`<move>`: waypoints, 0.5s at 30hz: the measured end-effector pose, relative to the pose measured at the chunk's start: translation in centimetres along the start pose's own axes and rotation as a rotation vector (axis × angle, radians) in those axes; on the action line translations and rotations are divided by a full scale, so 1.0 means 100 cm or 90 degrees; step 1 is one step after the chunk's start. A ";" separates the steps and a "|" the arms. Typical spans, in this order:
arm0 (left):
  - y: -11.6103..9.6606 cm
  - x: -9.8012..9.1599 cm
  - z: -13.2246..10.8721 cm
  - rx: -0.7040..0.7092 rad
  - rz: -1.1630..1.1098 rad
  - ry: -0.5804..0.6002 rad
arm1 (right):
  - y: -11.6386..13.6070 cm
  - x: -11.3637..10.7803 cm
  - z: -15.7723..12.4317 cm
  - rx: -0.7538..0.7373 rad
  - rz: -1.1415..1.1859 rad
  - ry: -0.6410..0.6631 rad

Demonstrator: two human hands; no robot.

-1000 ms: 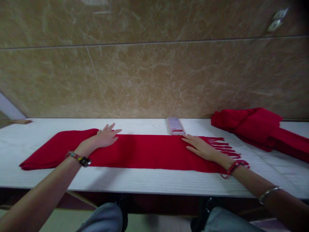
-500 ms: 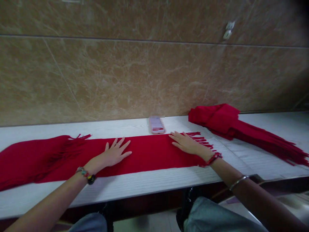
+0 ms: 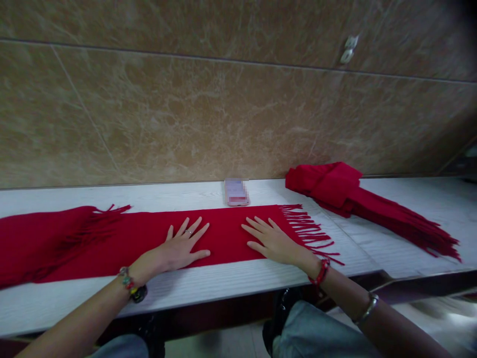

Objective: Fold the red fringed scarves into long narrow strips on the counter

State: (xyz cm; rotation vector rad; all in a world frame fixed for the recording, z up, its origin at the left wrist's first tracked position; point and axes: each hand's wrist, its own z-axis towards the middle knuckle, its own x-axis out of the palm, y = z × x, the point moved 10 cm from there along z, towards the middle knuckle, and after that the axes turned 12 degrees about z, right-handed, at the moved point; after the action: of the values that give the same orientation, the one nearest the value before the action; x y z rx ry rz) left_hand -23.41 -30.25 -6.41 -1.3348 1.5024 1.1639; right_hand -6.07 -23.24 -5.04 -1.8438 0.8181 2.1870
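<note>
A red fringed scarf [image 3: 227, 233] lies spread lengthwise along the white table, its right fringe fanned out on the surface. Flat on its middle rests my left hand [image 3: 182, 247], fingers spread, a ring on one finger. My right hand [image 3: 274, 241] is also laid on the scarf with fingers apart, just left of the fringe. Neither hand grips the cloth. At the left, another layer of red cloth with fringe [image 3: 93, 228] overlaps the scarf and runs out of view.
A phone [image 3: 236, 192] lies behind the scarf near the marbled wall [image 3: 186, 114]. To the right sits a bundled red scarf [image 3: 335, 186] with its fringe trailing right. The white table [image 3: 179, 291] has its front edge close to my legs. A socket [image 3: 349, 48] is on the wall.
My right hand has slid left and toward me over the scarf, uncovering the right fringe. My left hand has moved slightly right and nearer. The view has shifted a little.
</note>
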 end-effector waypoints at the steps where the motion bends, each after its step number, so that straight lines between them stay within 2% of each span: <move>1: 0.001 -0.001 -0.001 -0.006 0.001 -0.009 | -0.010 -0.003 -0.005 0.010 -0.014 -0.005; 4: 0.001 -0.003 0.001 -0.023 0.001 0.000 | -0.032 -0.010 -0.013 0.042 -0.054 -0.012; 6: -0.004 -0.004 0.006 -0.025 -0.004 0.016 | -0.035 -0.012 -0.011 0.069 -0.061 -0.020; 8: -0.013 -0.012 0.011 -0.011 -0.006 -0.014 | -0.022 -0.014 -0.004 0.066 -0.042 -0.036; 11: -0.026 -0.019 0.018 0.010 -0.005 -0.059 | 0.014 -0.008 0.012 0.001 0.015 -0.032; 13: -0.030 -0.013 0.020 0.021 -0.012 -0.037 | 0.030 -0.001 0.019 -0.024 0.035 -0.008; 15: -0.030 -0.010 0.018 0.024 -0.020 -0.018 | 0.032 0.003 0.020 -0.030 0.027 0.005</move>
State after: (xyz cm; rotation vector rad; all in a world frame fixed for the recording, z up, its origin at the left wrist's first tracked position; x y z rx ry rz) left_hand -20.30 -28.32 -6.34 -1.3061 1.4716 1.1249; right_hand -9.34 -24.91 -4.20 -1.8752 0.8224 2.2436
